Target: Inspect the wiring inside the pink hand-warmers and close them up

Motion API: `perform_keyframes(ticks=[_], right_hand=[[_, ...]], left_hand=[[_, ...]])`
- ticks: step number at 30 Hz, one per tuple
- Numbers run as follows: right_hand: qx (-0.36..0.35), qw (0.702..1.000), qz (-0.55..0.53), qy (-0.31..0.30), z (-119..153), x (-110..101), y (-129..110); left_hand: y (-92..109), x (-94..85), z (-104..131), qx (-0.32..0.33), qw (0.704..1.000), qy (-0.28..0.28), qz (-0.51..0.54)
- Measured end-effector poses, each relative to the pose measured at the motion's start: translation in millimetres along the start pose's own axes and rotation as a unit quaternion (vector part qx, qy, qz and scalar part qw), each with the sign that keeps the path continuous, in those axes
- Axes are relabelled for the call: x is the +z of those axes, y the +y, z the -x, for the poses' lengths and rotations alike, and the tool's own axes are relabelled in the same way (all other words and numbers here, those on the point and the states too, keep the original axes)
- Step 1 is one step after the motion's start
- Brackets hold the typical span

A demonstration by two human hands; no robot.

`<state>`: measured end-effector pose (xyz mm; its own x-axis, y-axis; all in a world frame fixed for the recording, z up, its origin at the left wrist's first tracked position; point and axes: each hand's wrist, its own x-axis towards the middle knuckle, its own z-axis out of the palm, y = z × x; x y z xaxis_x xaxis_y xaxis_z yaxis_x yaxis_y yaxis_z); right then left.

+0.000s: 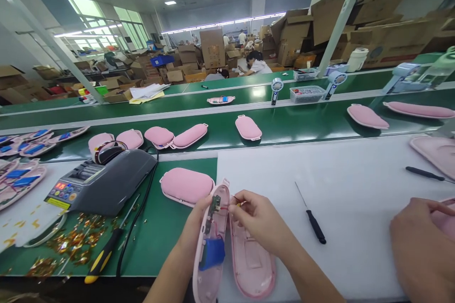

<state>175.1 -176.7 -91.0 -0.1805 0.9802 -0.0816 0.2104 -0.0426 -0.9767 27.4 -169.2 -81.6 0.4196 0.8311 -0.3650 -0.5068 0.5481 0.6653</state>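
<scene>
My left hand grips a pink oval casing half, tilted up on its side. Inside it show a green circuit board, thin red wires and a blue battery pack. At its upper end, the fingertips of my right hand are pinched beside the wires; what they hold is too small to make out. Below my right hand lies a second pink casing half, its inner side up. A closed pink case rests just beyond my left hand.
A black screwdriver lies to the right, a yellow-black screwdriver to the left. A grey tape dispenser stands at left near amber tape scraps. Pink cases sit along the green conveyor. Another person's hand is at far right.
</scene>
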Motion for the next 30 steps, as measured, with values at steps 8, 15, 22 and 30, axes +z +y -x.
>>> perform_keyframes(ticks=[8,15,22,30], right_hand=[[-0.024,1.000,-0.002,-0.010,12.8,-11.1,-5.2],[-0.001,0.999,-0.039,0.033,3.1,-6.8,-1.6],[-0.034,0.994,0.094,-0.040,10.8,-7.5,-11.5],[0.002,0.990,0.142,-0.015,2.4,2.3,-12.1]], left_hand=[[-2.4,5.0,-5.7,-0.055,0.998,-0.031,0.032],[-13.7,-3.6,-11.5,-0.015,0.998,-0.023,0.058],[-18.9,-12.2,-15.9,-0.032,0.997,-0.006,0.067],[-22.2,-5.2,-10.0,-0.018,0.997,0.005,0.073]])
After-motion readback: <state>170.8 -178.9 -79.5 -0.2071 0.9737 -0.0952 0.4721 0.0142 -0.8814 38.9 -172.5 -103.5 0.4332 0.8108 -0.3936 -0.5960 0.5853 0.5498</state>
